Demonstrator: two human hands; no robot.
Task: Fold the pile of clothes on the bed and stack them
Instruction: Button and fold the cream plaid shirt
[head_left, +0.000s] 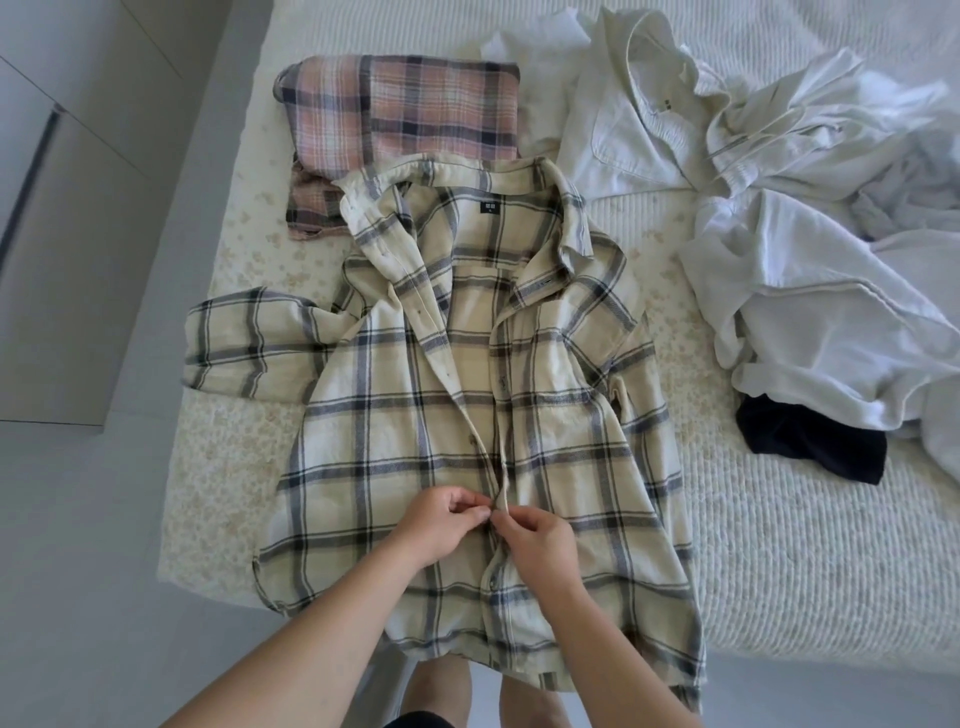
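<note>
We see a white ribbed bed (779, 545) carrying everything. Directly under our hands lies a cream plaid shirt (395, 415), spread flat. Beyond the hands, at the shirt's collar, sits a folded pink plaid garment (415, 109). Off to the right of the hands – a crumpled white heap (779, 218), a dark piece (810, 447) at its near edge.

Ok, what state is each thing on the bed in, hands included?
cream plaid shirt: spread flat, collar open, lower front being buttoned
pink plaid shirt: folded
white clothes: unfolded heap
dark garment: crumpled, partly under the heap
left hand: pinching the placket
right hand: pinching the placket
</note>
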